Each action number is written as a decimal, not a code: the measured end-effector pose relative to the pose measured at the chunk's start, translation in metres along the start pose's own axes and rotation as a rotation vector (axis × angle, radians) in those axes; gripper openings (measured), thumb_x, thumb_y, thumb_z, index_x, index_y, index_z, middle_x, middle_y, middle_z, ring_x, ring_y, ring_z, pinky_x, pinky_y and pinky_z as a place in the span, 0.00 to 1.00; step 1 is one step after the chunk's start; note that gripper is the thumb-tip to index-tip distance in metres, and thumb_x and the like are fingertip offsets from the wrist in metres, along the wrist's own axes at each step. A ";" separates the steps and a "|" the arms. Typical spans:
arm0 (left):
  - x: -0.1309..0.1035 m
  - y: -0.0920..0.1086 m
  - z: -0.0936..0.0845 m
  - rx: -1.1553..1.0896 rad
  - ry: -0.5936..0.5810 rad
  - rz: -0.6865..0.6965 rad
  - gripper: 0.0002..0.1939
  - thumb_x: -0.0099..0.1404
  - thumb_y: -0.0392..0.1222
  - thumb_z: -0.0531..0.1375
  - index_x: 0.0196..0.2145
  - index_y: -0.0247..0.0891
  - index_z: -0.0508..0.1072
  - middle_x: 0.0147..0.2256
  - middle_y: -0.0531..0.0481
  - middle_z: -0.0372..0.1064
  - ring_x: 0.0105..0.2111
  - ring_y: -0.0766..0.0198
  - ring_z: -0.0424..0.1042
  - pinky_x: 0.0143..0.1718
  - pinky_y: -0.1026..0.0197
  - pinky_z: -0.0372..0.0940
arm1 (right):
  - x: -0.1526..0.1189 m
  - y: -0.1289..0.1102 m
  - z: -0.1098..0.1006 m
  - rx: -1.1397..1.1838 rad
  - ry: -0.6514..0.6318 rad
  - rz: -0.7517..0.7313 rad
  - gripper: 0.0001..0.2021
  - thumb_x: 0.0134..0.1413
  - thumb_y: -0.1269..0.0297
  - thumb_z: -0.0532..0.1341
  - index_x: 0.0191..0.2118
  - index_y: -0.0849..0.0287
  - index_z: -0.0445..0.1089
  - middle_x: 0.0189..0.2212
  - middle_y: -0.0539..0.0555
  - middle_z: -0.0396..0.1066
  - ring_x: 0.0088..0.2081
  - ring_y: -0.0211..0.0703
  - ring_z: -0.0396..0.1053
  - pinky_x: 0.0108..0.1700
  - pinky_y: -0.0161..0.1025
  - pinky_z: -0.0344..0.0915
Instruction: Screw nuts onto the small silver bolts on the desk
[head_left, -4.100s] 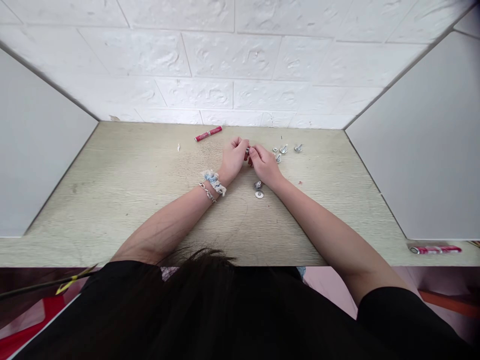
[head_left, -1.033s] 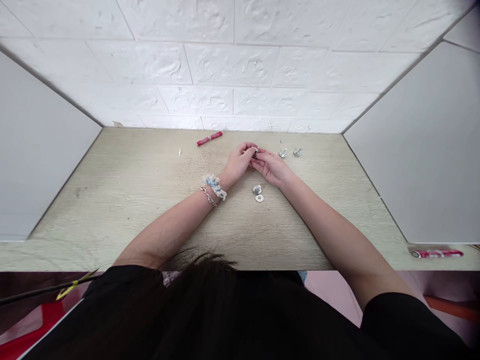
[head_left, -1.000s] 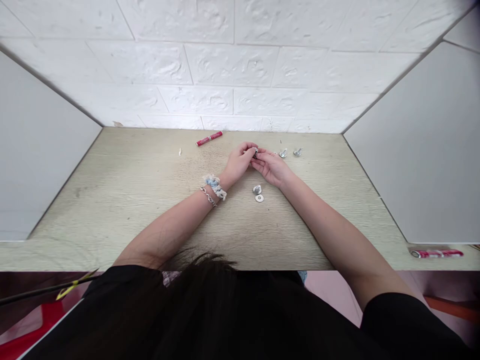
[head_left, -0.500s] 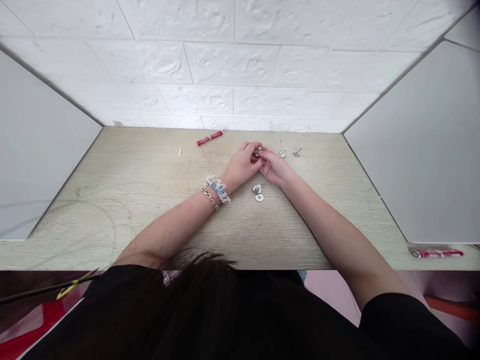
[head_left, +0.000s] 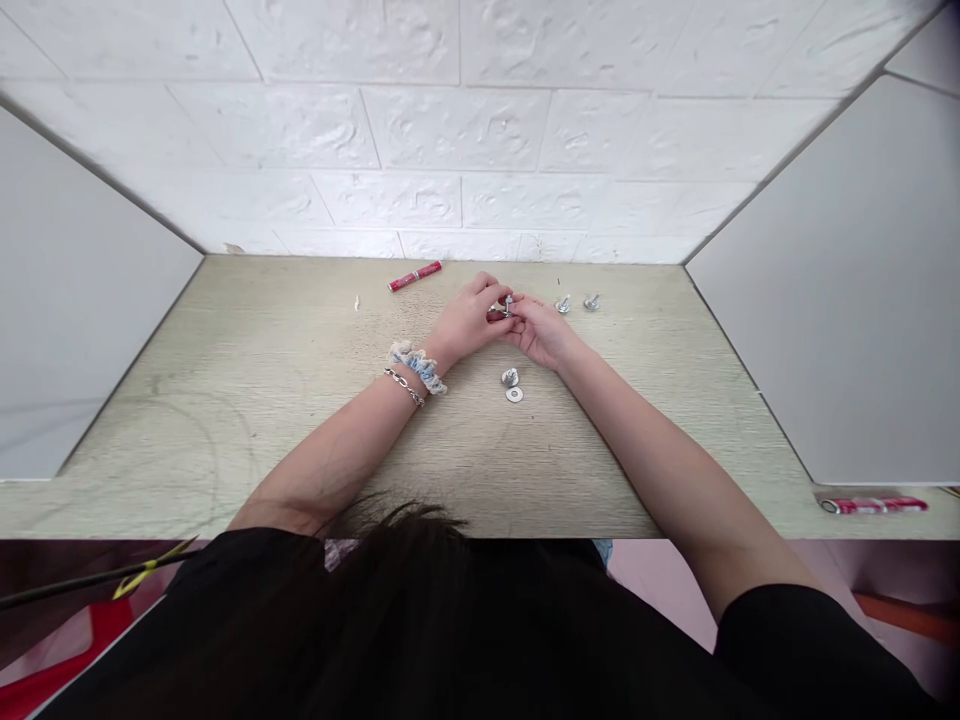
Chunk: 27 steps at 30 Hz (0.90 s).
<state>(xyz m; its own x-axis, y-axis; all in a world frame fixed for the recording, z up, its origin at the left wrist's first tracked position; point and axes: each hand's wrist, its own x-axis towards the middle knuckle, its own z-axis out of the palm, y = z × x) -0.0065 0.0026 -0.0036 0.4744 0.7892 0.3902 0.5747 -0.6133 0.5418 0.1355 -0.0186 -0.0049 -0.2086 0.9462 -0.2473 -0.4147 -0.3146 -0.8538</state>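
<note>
My left hand, with a scrunchie and a chain bracelet at the wrist, meets my right hand above the table. Between their fingertips a small silver bolt stands upright, with a flat washer-like piece around its lower part. Fingers of both hands are closed on it and partly hide it. Nearer to me lie a similar metal bolt piece and a loose flat washer, nearly touching. Right of my right hand, two more bolts with washers, one bolt and another bolt, rest on the table.
A red tube lies at the back of the wooden table, close to the white brick-pattern wall. Another red tube lies at the front right. A small pale scrap sits left of my hands. Grey panels border both sides.
My left hand has shifted slightly left and its fingers have opened a little around the bolt. The bolt now shows upright and more clearly between my hands.
</note>
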 end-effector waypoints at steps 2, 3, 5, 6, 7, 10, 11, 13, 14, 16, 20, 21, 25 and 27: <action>0.001 -0.004 0.001 0.017 0.039 0.004 0.15 0.59 0.38 0.62 0.45 0.36 0.72 0.45 0.46 0.63 0.44 0.62 0.66 0.49 0.60 0.62 | 0.000 0.000 0.001 -0.002 0.004 0.014 0.07 0.61 0.73 0.51 0.37 0.62 0.65 0.26 0.50 0.71 0.29 0.34 0.70 0.34 0.33 0.71; 0.002 -0.006 0.002 0.023 0.069 0.004 0.15 0.59 0.37 0.62 0.45 0.36 0.72 0.45 0.46 0.63 0.44 0.62 0.66 0.50 0.60 0.62 | 0.000 0.000 0.002 0.002 0.011 0.025 0.08 0.62 0.70 0.50 0.37 0.62 0.65 0.26 0.50 0.71 0.28 0.34 0.70 0.34 0.33 0.71; 0.003 -0.010 0.004 0.030 0.135 -0.002 0.16 0.59 0.37 0.62 0.46 0.36 0.72 0.46 0.46 0.64 0.46 0.62 0.66 0.51 0.59 0.62 | 0.000 0.000 0.003 0.020 0.031 0.044 0.11 0.64 0.65 0.49 0.36 0.62 0.66 0.25 0.49 0.70 0.27 0.34 0.70 0.34 0.34 0.71; 0.003 -0.011 0.006 0.028 0.159 -0.006 0.16 0.59 0.38 0.63 0.46 0.36 0.72 0.46 0.46 0.64 0.47 0.62 0.66 0.51 0.59 0.62 | 0.000 0.000 0.004 0.029 0.036 0.049 0.12 0.65 0.64 0.49 0.36 0.62 0.66 0.25 0.49 0.70 0.27 0.34 0.70 0.33 0.34 0.70; 0.003 -0.012 0.007 0.021 0.174 -0.010 0.15 0.59 0.39 0.63 0.45 0.36 0.72 0.46 0.46 0.64 0.47 0.62 0.66 0.51 0.59 0.62 | 0.000 0.000 0.004 0.036 0.036 0.049 0.12 0.65 0.64 0.48 0.36 0.62 0.66 0.26 0.50 0.71 0.27 0.34 0.70 0.33 0.34 0.70; 0.002 -0.010 0.010 -0.028 0.158 -0.021 0.15 0.60 0.40 0.63 0.45 0.35 0.72 0.46 0.46 0.64 0.46 0.62 0.67 0.50 0.59 0.64 | 0.001 0.001 0.003 0.045 0.019 0.037 0.12 0.65 0.66 0.48 0.37 0.62 0.67 0.30 0.51 0.73 0.30 0.35 0.71 0.34 0.34 0.71; 0.002 -0.008 0.011 -0.045 0.150 -0.026 0.15 0.60 0.41 0.63 0.45 0.35 0.72 0.46 0.46 0.64 0.46 0.63 0.67 0.49 0.59 0.65 | 0.000 0.001 0.003 0.050 0.014 0.033 0.12 0.65 0.67 0.48 0.37 0.63 0.67 0.31 0.52 0.73 0.30 0.35 0.71 0.35 0.34 0.71; 0.001 -0.006 0.012 -0.076 0.144 -0.036 0.15 0.60 0.41 0.63 0.45 0.35 0.72 0.47 0.45 0.65 0.45 0.63 0.68 0.49 0.59 0.65 | 0.000 0.001 0.002 0.067 0.012 0.032 0.12 0.65 0.67 0.48 0.36 0.63 0.68 0.31 0.52 0.73 0.31 0.35 0.72 0.35 0.35 0.71; 0.001 -0.005 0.013 -0.090 0.143 -0.040 0.15 0.60 0.41 0.63 0.45 0.35 0.72 0.47 0.45 0.64 0.45 0.63 0.68 0.49 0.59 0.66 | -0.001 0.000 0.002 0.075 0.012 0.036 0.13 0.65 0.67 0.48 0.36 0.63 0.68 0.31 0.52 0.73 0.31 0.35 0.71 0.35 0.34 0.71; 0.001 -0.005 0.014 -0.113 0.140 -0.040 0.16 0.60 0.41 0.63 0.45 0.35 0.72 0.47 0.44 0.64 0.45 0.63 0.68 0.48 0.59 0.66 | -0.002 0.000 0.002 0.088 0.014 0.046 0.13 0.65 0.67 0.48 0.35 0.63 0.68 0.30 0.52 0.73 0.30 0.35 0.71 0.35 0.34 0.71; 0.001 -0.004 0.014 -0.127 0.116 -0.024 0.16 0.59 0.40 0.64 0.44 0.35 0.72 0.46 0.45 0.65 0.44 0.63 0.68 0.50 0.59 0.65 | -0.001 0.000 0.002 0.113 -0.016 0.036 0.12 0.64 0.69 0.48 0.36 0.63 0.67 0.29 0.51 0.73 0.31 0.34 0.71 0.34 0.33 0.72; 0.001 -0.004 0.014 -0.126 0.110 -0.021 0.15 0.58 0.40 0.64 0.44 0.35 0.72 0.45 0.46 0.65 0.44 0.63 0.68 0.50 0.59 0.65 | -0.001 0.001 0.001 0.116 -0.024 0.030 0.11 0.64 0.69 0.49 0.36 0.62 0.67 0.29 0.51 0.73 0.31 0.34 0.71 0.34 0.33 0.72; 0.001 -0.002 0.014 -0.121 0.104 -0.003 0.13 0.58 0.37 0.63 0.43 0.35 0.73 0.44 0.47 0.65 0.45 0.63 0.67 0.51 0.59 0.64 | 0.002 0.004 -0.003 0.115 -0.054 0.024 0.10 0.63 0.72 0.51 0.35 0.63 0.68 0.30 0.51 0.73 0.32 0.33 0.72 0.36 0.32 0.72; 0.001 -0.001 0.015 -0.122 0.095 0.016 0.13 0.58 0.37 0.62 0.43 0.36 0.72 0.45 0.47 0.65 0.45 0.63 0.67 0.51 0.59 0.64 | 0.003 0.005 -0.006 0.123 -0.101 0.006 0.08 0.61 0.73 0.53 0.35 0.63 0.69 0.31 0.51 0.74 0.35 0.33 0.72 0.37 0.31 0.72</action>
<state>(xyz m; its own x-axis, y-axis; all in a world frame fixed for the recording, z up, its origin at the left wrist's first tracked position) 0.0032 0.0036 -0.0150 0.4140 0.7824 0.4652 0.4796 -0.6218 0.6192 0.1383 -0.0167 -0.0129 -0.2972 0.9337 -0.1998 -0.5173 -0.3334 -0.7882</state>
